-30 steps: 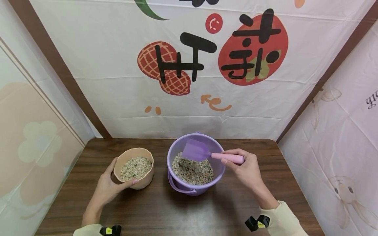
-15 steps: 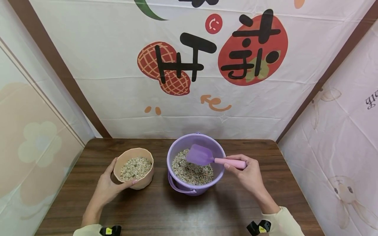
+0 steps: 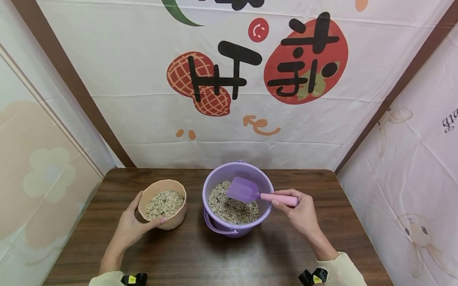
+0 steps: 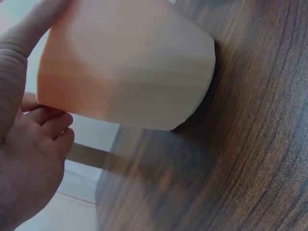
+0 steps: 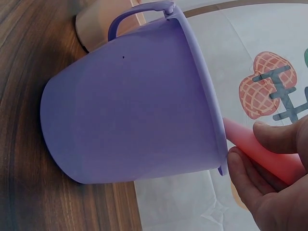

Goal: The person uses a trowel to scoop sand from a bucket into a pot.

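Observation:
On the left of the head view, my left hand (image 3: 130, 228) grips a peach, many-sided pot (image 3: 175, 219) by its side, thumb toward me and fingers round the far left. Pale mixed grit (image 3: 164, 204) partly fills it. My right hand (image 3: 303, 211) holds a toy shovel by its pink handle (image 3: 282, 200). The shovel's purple blade (image 3: 243, 190) is inside the purple bucket (image 3: 237, 229), over more of the grit (image 3: 232, 212); no grains show on the blade. In the right wrist view, the pink handle (image 5: 262, 151) lies between thumb and fingers beside the bucket rim.
Both containers stand on a dark wood-grain table (image 3: 214, 266), a short gap between them. The bucket's handle (image 3: 214, 228) hangs down on its near left side. Behind the table is a white printed cloth (image 3: 150, 131); more cloth hangs at both sides.
My right hand has moved slightly right and toward me, shifting the shovel blade right and down in the head view. The left hand and pot look unchanged.

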{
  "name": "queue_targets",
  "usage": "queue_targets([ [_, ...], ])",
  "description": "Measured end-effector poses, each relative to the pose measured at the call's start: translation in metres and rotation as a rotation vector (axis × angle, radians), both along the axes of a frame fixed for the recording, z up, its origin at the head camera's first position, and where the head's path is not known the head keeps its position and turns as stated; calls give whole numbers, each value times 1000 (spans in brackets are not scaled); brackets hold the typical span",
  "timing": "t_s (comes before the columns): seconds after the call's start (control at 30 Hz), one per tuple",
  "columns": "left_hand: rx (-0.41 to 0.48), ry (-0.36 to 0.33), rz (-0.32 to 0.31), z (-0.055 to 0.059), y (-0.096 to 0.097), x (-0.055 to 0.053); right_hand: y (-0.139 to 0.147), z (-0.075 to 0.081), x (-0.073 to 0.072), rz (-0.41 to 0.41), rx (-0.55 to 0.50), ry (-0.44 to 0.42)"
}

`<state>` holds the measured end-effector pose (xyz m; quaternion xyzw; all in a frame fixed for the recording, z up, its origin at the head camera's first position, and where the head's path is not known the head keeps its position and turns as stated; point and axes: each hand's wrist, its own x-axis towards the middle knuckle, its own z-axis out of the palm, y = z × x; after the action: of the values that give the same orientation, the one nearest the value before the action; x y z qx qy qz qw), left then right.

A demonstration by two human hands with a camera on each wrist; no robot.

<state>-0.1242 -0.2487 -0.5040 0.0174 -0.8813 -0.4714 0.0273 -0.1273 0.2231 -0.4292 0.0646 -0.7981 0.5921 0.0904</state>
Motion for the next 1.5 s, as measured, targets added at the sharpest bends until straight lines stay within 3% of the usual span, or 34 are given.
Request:
queue_targets([
  [0.23, -32, -12, 2, 2, 1, 0, 0, -2, 0, -18, 15, -4],
  [0.4, -97, 18, 4, 10, 4, -2, 0, -3, 0, -15, 13, -6],
  [0.7, -44, 120, -94, 49, 36, -7, 0, -3, 0, -17, 13, -9],
  [0.83, 16, 162, -166, 58, 57, -11, 0, -3, 0, -34, 32, -27],
  [0.93, 26, 182, -220, 58, 74, -15, -1, -2, 0, -44, 48, -34],
  [1.2, 47, 139, -332, 54, 109, -21, -1, -2, 0, -41, 41, -35],
  [1.5, 70, 114, -379, 46, 125, -28, -1, -2, 0, -33, 20, -45],
])
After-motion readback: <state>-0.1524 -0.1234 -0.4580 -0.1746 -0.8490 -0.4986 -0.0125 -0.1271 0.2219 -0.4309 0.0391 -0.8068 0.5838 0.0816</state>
